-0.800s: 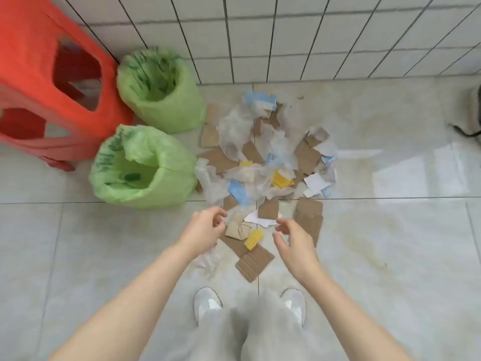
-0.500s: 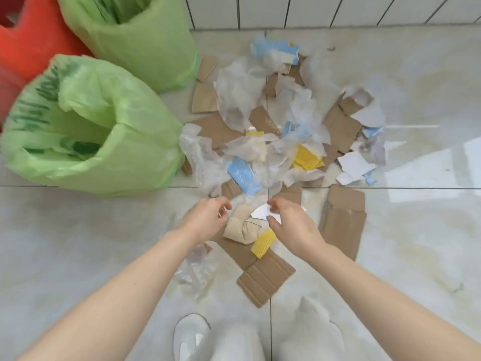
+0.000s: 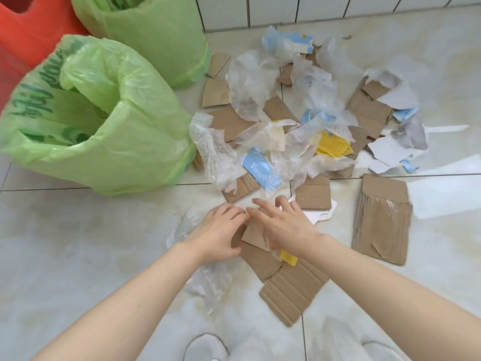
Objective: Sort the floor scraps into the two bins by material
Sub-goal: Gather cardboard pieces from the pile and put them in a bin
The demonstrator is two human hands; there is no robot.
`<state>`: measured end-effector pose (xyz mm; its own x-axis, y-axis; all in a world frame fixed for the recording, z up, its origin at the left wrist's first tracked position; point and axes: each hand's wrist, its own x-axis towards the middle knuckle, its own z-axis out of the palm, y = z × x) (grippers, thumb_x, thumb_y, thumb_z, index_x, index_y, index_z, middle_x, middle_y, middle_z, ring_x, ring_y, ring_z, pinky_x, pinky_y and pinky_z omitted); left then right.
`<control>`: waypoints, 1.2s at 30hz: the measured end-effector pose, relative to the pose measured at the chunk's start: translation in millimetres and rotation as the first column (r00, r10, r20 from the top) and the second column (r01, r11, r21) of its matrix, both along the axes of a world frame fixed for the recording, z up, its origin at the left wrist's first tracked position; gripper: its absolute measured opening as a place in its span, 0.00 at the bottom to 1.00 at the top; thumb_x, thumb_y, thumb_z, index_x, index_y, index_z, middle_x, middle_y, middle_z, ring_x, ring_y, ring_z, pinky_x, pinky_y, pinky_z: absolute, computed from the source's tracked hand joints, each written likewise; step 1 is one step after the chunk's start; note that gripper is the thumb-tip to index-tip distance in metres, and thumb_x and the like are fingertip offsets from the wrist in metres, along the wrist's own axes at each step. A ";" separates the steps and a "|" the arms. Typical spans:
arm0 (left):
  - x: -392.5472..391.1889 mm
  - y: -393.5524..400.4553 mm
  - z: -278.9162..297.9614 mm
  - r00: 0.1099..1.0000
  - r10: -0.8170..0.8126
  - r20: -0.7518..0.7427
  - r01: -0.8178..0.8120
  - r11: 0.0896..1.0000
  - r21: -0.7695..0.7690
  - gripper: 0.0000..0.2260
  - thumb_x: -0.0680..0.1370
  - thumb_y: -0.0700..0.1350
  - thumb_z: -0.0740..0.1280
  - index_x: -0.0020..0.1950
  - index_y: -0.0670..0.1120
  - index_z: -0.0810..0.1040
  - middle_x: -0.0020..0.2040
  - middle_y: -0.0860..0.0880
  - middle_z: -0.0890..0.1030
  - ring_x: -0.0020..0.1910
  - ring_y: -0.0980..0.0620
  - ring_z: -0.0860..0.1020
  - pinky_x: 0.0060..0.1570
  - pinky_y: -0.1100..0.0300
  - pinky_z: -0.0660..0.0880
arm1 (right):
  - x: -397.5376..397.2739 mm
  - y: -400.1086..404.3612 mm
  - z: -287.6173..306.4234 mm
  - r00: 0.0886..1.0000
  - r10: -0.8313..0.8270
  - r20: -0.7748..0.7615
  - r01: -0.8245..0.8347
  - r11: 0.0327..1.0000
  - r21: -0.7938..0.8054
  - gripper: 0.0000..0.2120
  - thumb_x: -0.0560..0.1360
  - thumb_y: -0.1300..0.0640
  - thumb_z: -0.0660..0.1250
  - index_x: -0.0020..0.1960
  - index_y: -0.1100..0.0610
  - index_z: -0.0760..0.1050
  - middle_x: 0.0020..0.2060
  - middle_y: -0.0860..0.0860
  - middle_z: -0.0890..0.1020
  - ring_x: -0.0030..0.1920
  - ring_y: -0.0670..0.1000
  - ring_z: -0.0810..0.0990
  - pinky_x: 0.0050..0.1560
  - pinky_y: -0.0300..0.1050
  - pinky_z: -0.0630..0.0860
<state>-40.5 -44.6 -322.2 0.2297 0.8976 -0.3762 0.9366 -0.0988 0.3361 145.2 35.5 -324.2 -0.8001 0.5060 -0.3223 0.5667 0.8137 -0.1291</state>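
Two bins lined with green bags stand at the left, a near bin [image 3: 135,152] and a far bin [image 3: 161,40]. A pile of scraps covers the floor: brown cardboard [image 3: 369,113], clear plastic film [image 3: 250,82], a blue wrapper [image 3: 261,169], a yellow scrap [image 3: 333,147] and white paper [image 3: 387,152]. Both hands meet at the pile's near edge over a small cardboard scrap [image 3: 253,234]. My left hand [image 3: 218,230] curls its fingers round the scrap's left edge. My right hand [image 3: 283,222] lies over the scrap with straight fingers reaching onto a white paper piece [image 3: 322,214].
A red plastic stool [image 3: 28,35] stands behind the bins at the far left. A large cardboard sheet [image 3: 382,220] lies at the right and a corrugated piece [image 3: 291,287] lies by my feet. Clear film [image 3: 208,280] lies under my left forearm. A tiled wall [image 3: 312,9] runs behind.
I have leaned down closer to the pile. Both hands came together over the small cardboard scrap, and my right hand slid left from the white paper onto it.
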 end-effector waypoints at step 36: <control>-13.9 -96.4 20.8 0.530 0.826 0.193 -0.803 0.562 -0.200 0.03 0.76 0.45 0.65 0.43 0.48 0.74 0.39 0.49 0.80 0.42 0.47 0.77 0.40 0.55 0.72 | 33.2 -71.9 31.7 0.960 -0.278 -0.047 0.228 0.865 -0.447 0.03 0.77 0.57 0.58 0.49 0.57 0.67 0.42 0.55 0.77 0.44 0.59 0.75 0.38 0.50 0.67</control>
